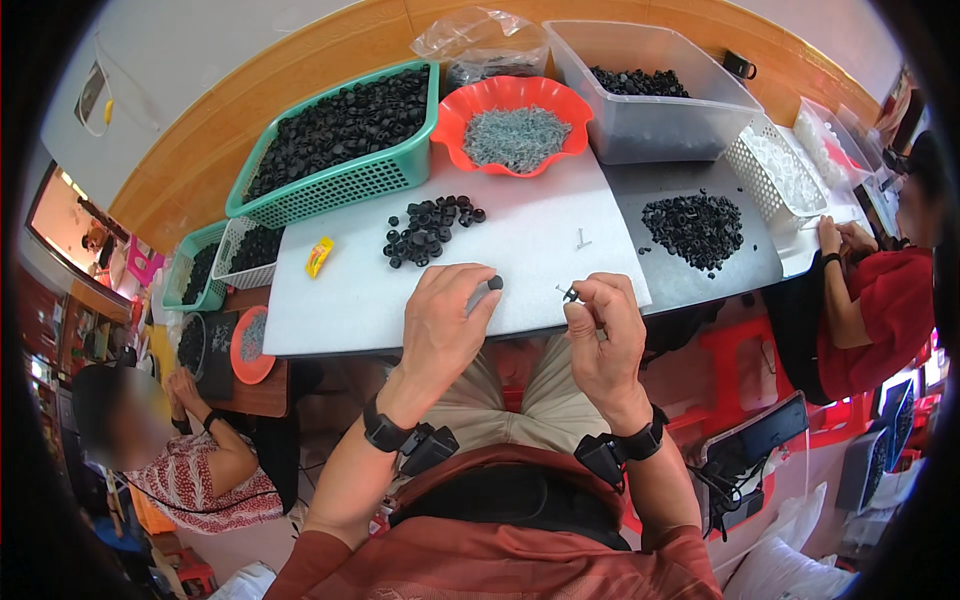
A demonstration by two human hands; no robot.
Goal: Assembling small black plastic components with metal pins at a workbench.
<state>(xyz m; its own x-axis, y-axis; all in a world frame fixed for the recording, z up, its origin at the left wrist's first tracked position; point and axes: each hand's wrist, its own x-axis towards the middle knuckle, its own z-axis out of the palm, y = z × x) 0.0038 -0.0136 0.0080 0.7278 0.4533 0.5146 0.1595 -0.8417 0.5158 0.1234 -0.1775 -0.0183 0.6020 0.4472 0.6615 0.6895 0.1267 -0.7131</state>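
Observation:
Above the near edge of the white foam sheet [340, 300], my left hand [443, 318] is closed, pinching a small round black plastic cap [495, 283] between thumb and fingertips. My right hand [612, 325] is also closed, on a small black plastic piece [571, 295] with a thin metal screw sticking out of it. The two hands are apart. A loose heap of black caps [425, 232] lies on the sheet beyond my left hand. A single grey screw [582, 240] rests beyond my right hand.
Along the back stand a green basket [345, 190] of black parts, a red scalloped bowl [447, 115] of screws and a clear bin [650, 140]. Small black pieces [695, 230] are heaped at right, a yellow packet [319, 256] at left. One person sits on each side.

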